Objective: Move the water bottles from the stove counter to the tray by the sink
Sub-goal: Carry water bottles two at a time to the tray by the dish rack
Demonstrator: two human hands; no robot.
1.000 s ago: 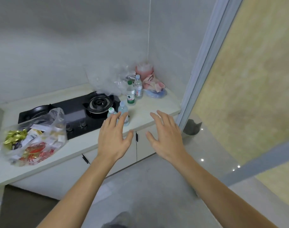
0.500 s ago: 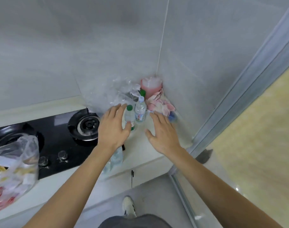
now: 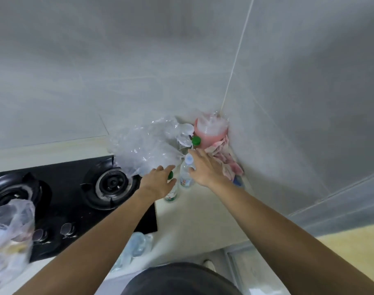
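Observation:
Two small clear water bottles stand on the pale stove counter (image 3: 194, 220) near the corner. One has a green cap (image 3: 171, 193), the other a white cap (image 3: 186, 174). My left hand (image 3: 158, 183) reaches over the green-capped bottle, whose cap shows between thumb and fingers. My right hand (image 3: 206, 169) lies against the right side of the white-capped bottle with its fingers stretched out. A third green cap (image 3: 196, 141) shows farther back. More clear bottles (image 3: 137, 245) stand at the counter's front, partly hidden under my left arm. The tray and sink are out of view.
A black gas hob (image 3: 109, 184) fills the counter to the left. Crumpled clear plastic (image 3: 145, 145) lies behind the bottles. In the corner are a pink jug (image 3: 211, 130) and pink cloth (image 3: 228, 165). A bag of snacks (image 3: 9, 237) sits at the far left.
Both hands have moved forward to the two bottles in the corner. The view has come closer and tilted down over the counter.

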